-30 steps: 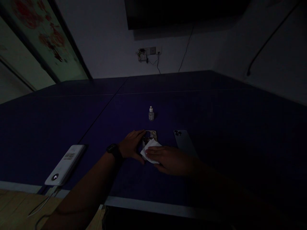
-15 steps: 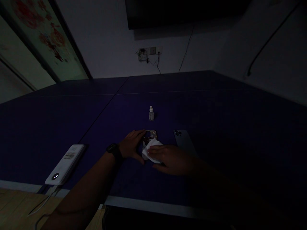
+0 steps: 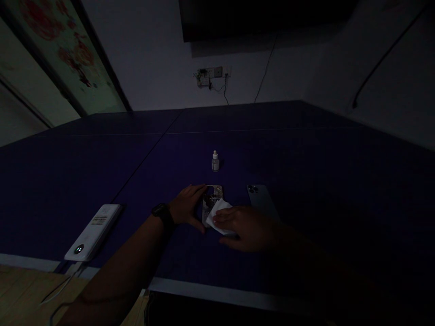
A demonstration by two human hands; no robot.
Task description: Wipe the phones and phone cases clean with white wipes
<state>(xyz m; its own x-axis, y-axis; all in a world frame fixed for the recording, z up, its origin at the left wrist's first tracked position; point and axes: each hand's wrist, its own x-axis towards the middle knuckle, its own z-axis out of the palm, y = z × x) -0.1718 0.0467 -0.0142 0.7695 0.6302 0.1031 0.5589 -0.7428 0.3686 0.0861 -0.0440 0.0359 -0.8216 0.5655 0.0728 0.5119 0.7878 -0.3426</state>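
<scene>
A patterned phone case [image 3: 208, 203] with a camera cutout lies flat on the dark blue table. My left hand [image 3: 186, 206], a black watch at its wrist, steadies the case along its left side, fingertips at the top corner and thumb at the bottom. Under the fingers of my right hand [image 3: 243, 224] is a white tissue [image 3: 217, 217], pressed onto the lower right of the case and hiding that part. Just right of it lies a blue-grey phone [image 3: 261, 199], camera side up, its lower end behind my right hand. A small dropper bottle [image 3: 215, 163] stands upright beyond the case.
At the left near edge lies a white power bank [image 3: 93, 233] with a lit display and a white cable [image 3: 63, 287] hanging off the table. Wall sockets [image 3: 212, 72] with wires and a dark screen [image 3: 265, 18] are on the far wall. The room is dim.
My right hand and the tissue have slid slightly right and down across the case, uncovering more of its pattern. My left hand stays in place on the case.
</scene>
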